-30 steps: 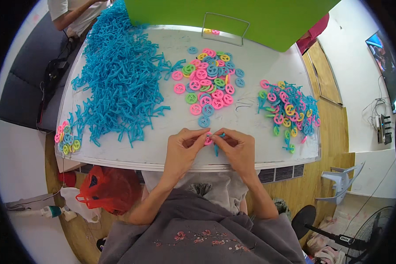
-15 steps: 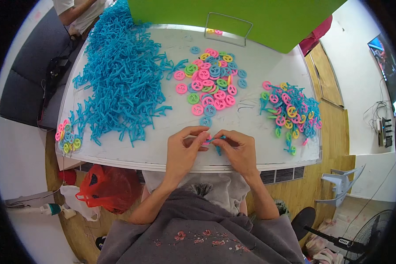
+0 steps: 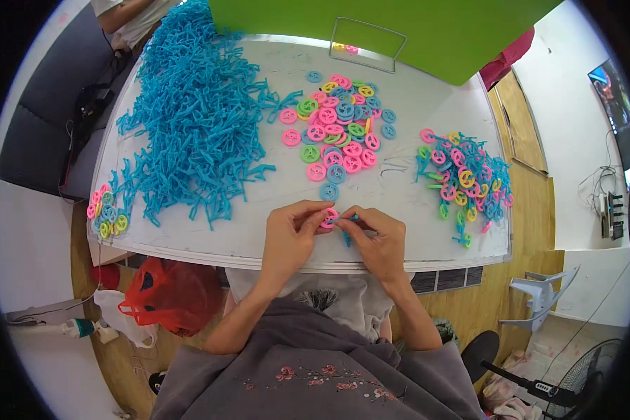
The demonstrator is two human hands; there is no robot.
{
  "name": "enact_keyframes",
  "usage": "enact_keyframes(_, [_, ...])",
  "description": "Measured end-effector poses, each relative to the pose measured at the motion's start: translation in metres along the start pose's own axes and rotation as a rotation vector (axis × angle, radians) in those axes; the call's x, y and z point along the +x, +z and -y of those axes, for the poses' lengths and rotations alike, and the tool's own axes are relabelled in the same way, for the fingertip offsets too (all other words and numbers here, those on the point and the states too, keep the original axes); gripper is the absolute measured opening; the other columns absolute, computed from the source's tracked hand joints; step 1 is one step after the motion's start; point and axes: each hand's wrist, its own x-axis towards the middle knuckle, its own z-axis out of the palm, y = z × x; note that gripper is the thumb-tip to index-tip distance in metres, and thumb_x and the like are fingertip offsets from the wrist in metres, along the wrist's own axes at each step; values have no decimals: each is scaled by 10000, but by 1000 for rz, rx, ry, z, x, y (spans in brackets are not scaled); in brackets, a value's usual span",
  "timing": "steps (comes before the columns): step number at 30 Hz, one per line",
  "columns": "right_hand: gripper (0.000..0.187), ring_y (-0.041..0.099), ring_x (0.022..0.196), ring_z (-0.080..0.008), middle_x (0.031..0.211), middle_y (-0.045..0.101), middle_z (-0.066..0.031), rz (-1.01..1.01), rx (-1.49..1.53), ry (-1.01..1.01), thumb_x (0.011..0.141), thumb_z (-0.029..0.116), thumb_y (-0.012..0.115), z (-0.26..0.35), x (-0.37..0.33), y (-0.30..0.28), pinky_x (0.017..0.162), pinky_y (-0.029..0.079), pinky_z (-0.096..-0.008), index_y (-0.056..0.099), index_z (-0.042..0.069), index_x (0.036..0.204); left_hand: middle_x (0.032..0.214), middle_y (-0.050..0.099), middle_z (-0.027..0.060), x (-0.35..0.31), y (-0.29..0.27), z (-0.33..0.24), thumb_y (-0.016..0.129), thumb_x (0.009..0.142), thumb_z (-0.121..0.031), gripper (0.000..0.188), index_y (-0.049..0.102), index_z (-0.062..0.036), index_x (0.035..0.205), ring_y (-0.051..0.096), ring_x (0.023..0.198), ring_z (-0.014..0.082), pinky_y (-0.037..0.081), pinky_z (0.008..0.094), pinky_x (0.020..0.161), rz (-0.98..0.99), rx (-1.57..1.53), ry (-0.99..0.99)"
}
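My left hand [image 3: 290, 234] pinches a small pink plastic wheel [image 3: 330, 218] between thumb and fingers, near the table's front edge. Close beside it, my right hand [image 3: 376, 238] is closed on a blue forked plastic piece [image 3: 348, 236], whose end meets the wheel. How far the two parts are joined is hidden by my fingers. Just beyond my hands lies a pile of pink, blue, green and yellow wheels [image 3: 353, 163]. To the left spreads a big heap of blue forked pieces [image 3: 196, 126]. On the right is a pile of blue pieces with wheels on them [image 3: 467, 178].
A small cluster of wheels [image 3: 108, 213] sits at the table's left corner. Across the back stands a green panel [image 3: 399, 31] with a wire frame [image 3: 367, 45]. Another person's arm [image 3: 122, 15] shows at the far left. A red plastic bag [image 3: 171, 297] is below the table.
The pink wheel has turned and now shows more of its face between my fingers. Both hands stay nearly in the same place. The whole view has shifted slightly.
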Motion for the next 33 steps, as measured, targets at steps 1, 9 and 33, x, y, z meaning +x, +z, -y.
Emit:
enact_keyframes(1, [121,584,656,-67,727,661,-41,0,-2,1,788,36,716,2,-1,2,608,467,-222,687,5,901,961,660,112,0,2,0,538,924,-6,195,646,45,1078,629,858,139,556,268,777,1,-2,-1])
enact_keyframes(9, [116,553,613,-40,680,663,-40,-61,45,131,818,104,712,5,-3,10,558,435,-209,693,10,884,888,683,112,0,11,11,498,902,62,218,665,43,1041,631,810,125,529,247,712,-149,326,192])
enact_keyframes(33, [160,599,727,-73,843,676,-46,22,144,-30,811,-12,684,-1,-1,3,648,480,-217,669,-18,970,966,654,91,-3,3,3,510,929,11,192,650,7,1061,619,853,121,546,272,775,-88,87,212])
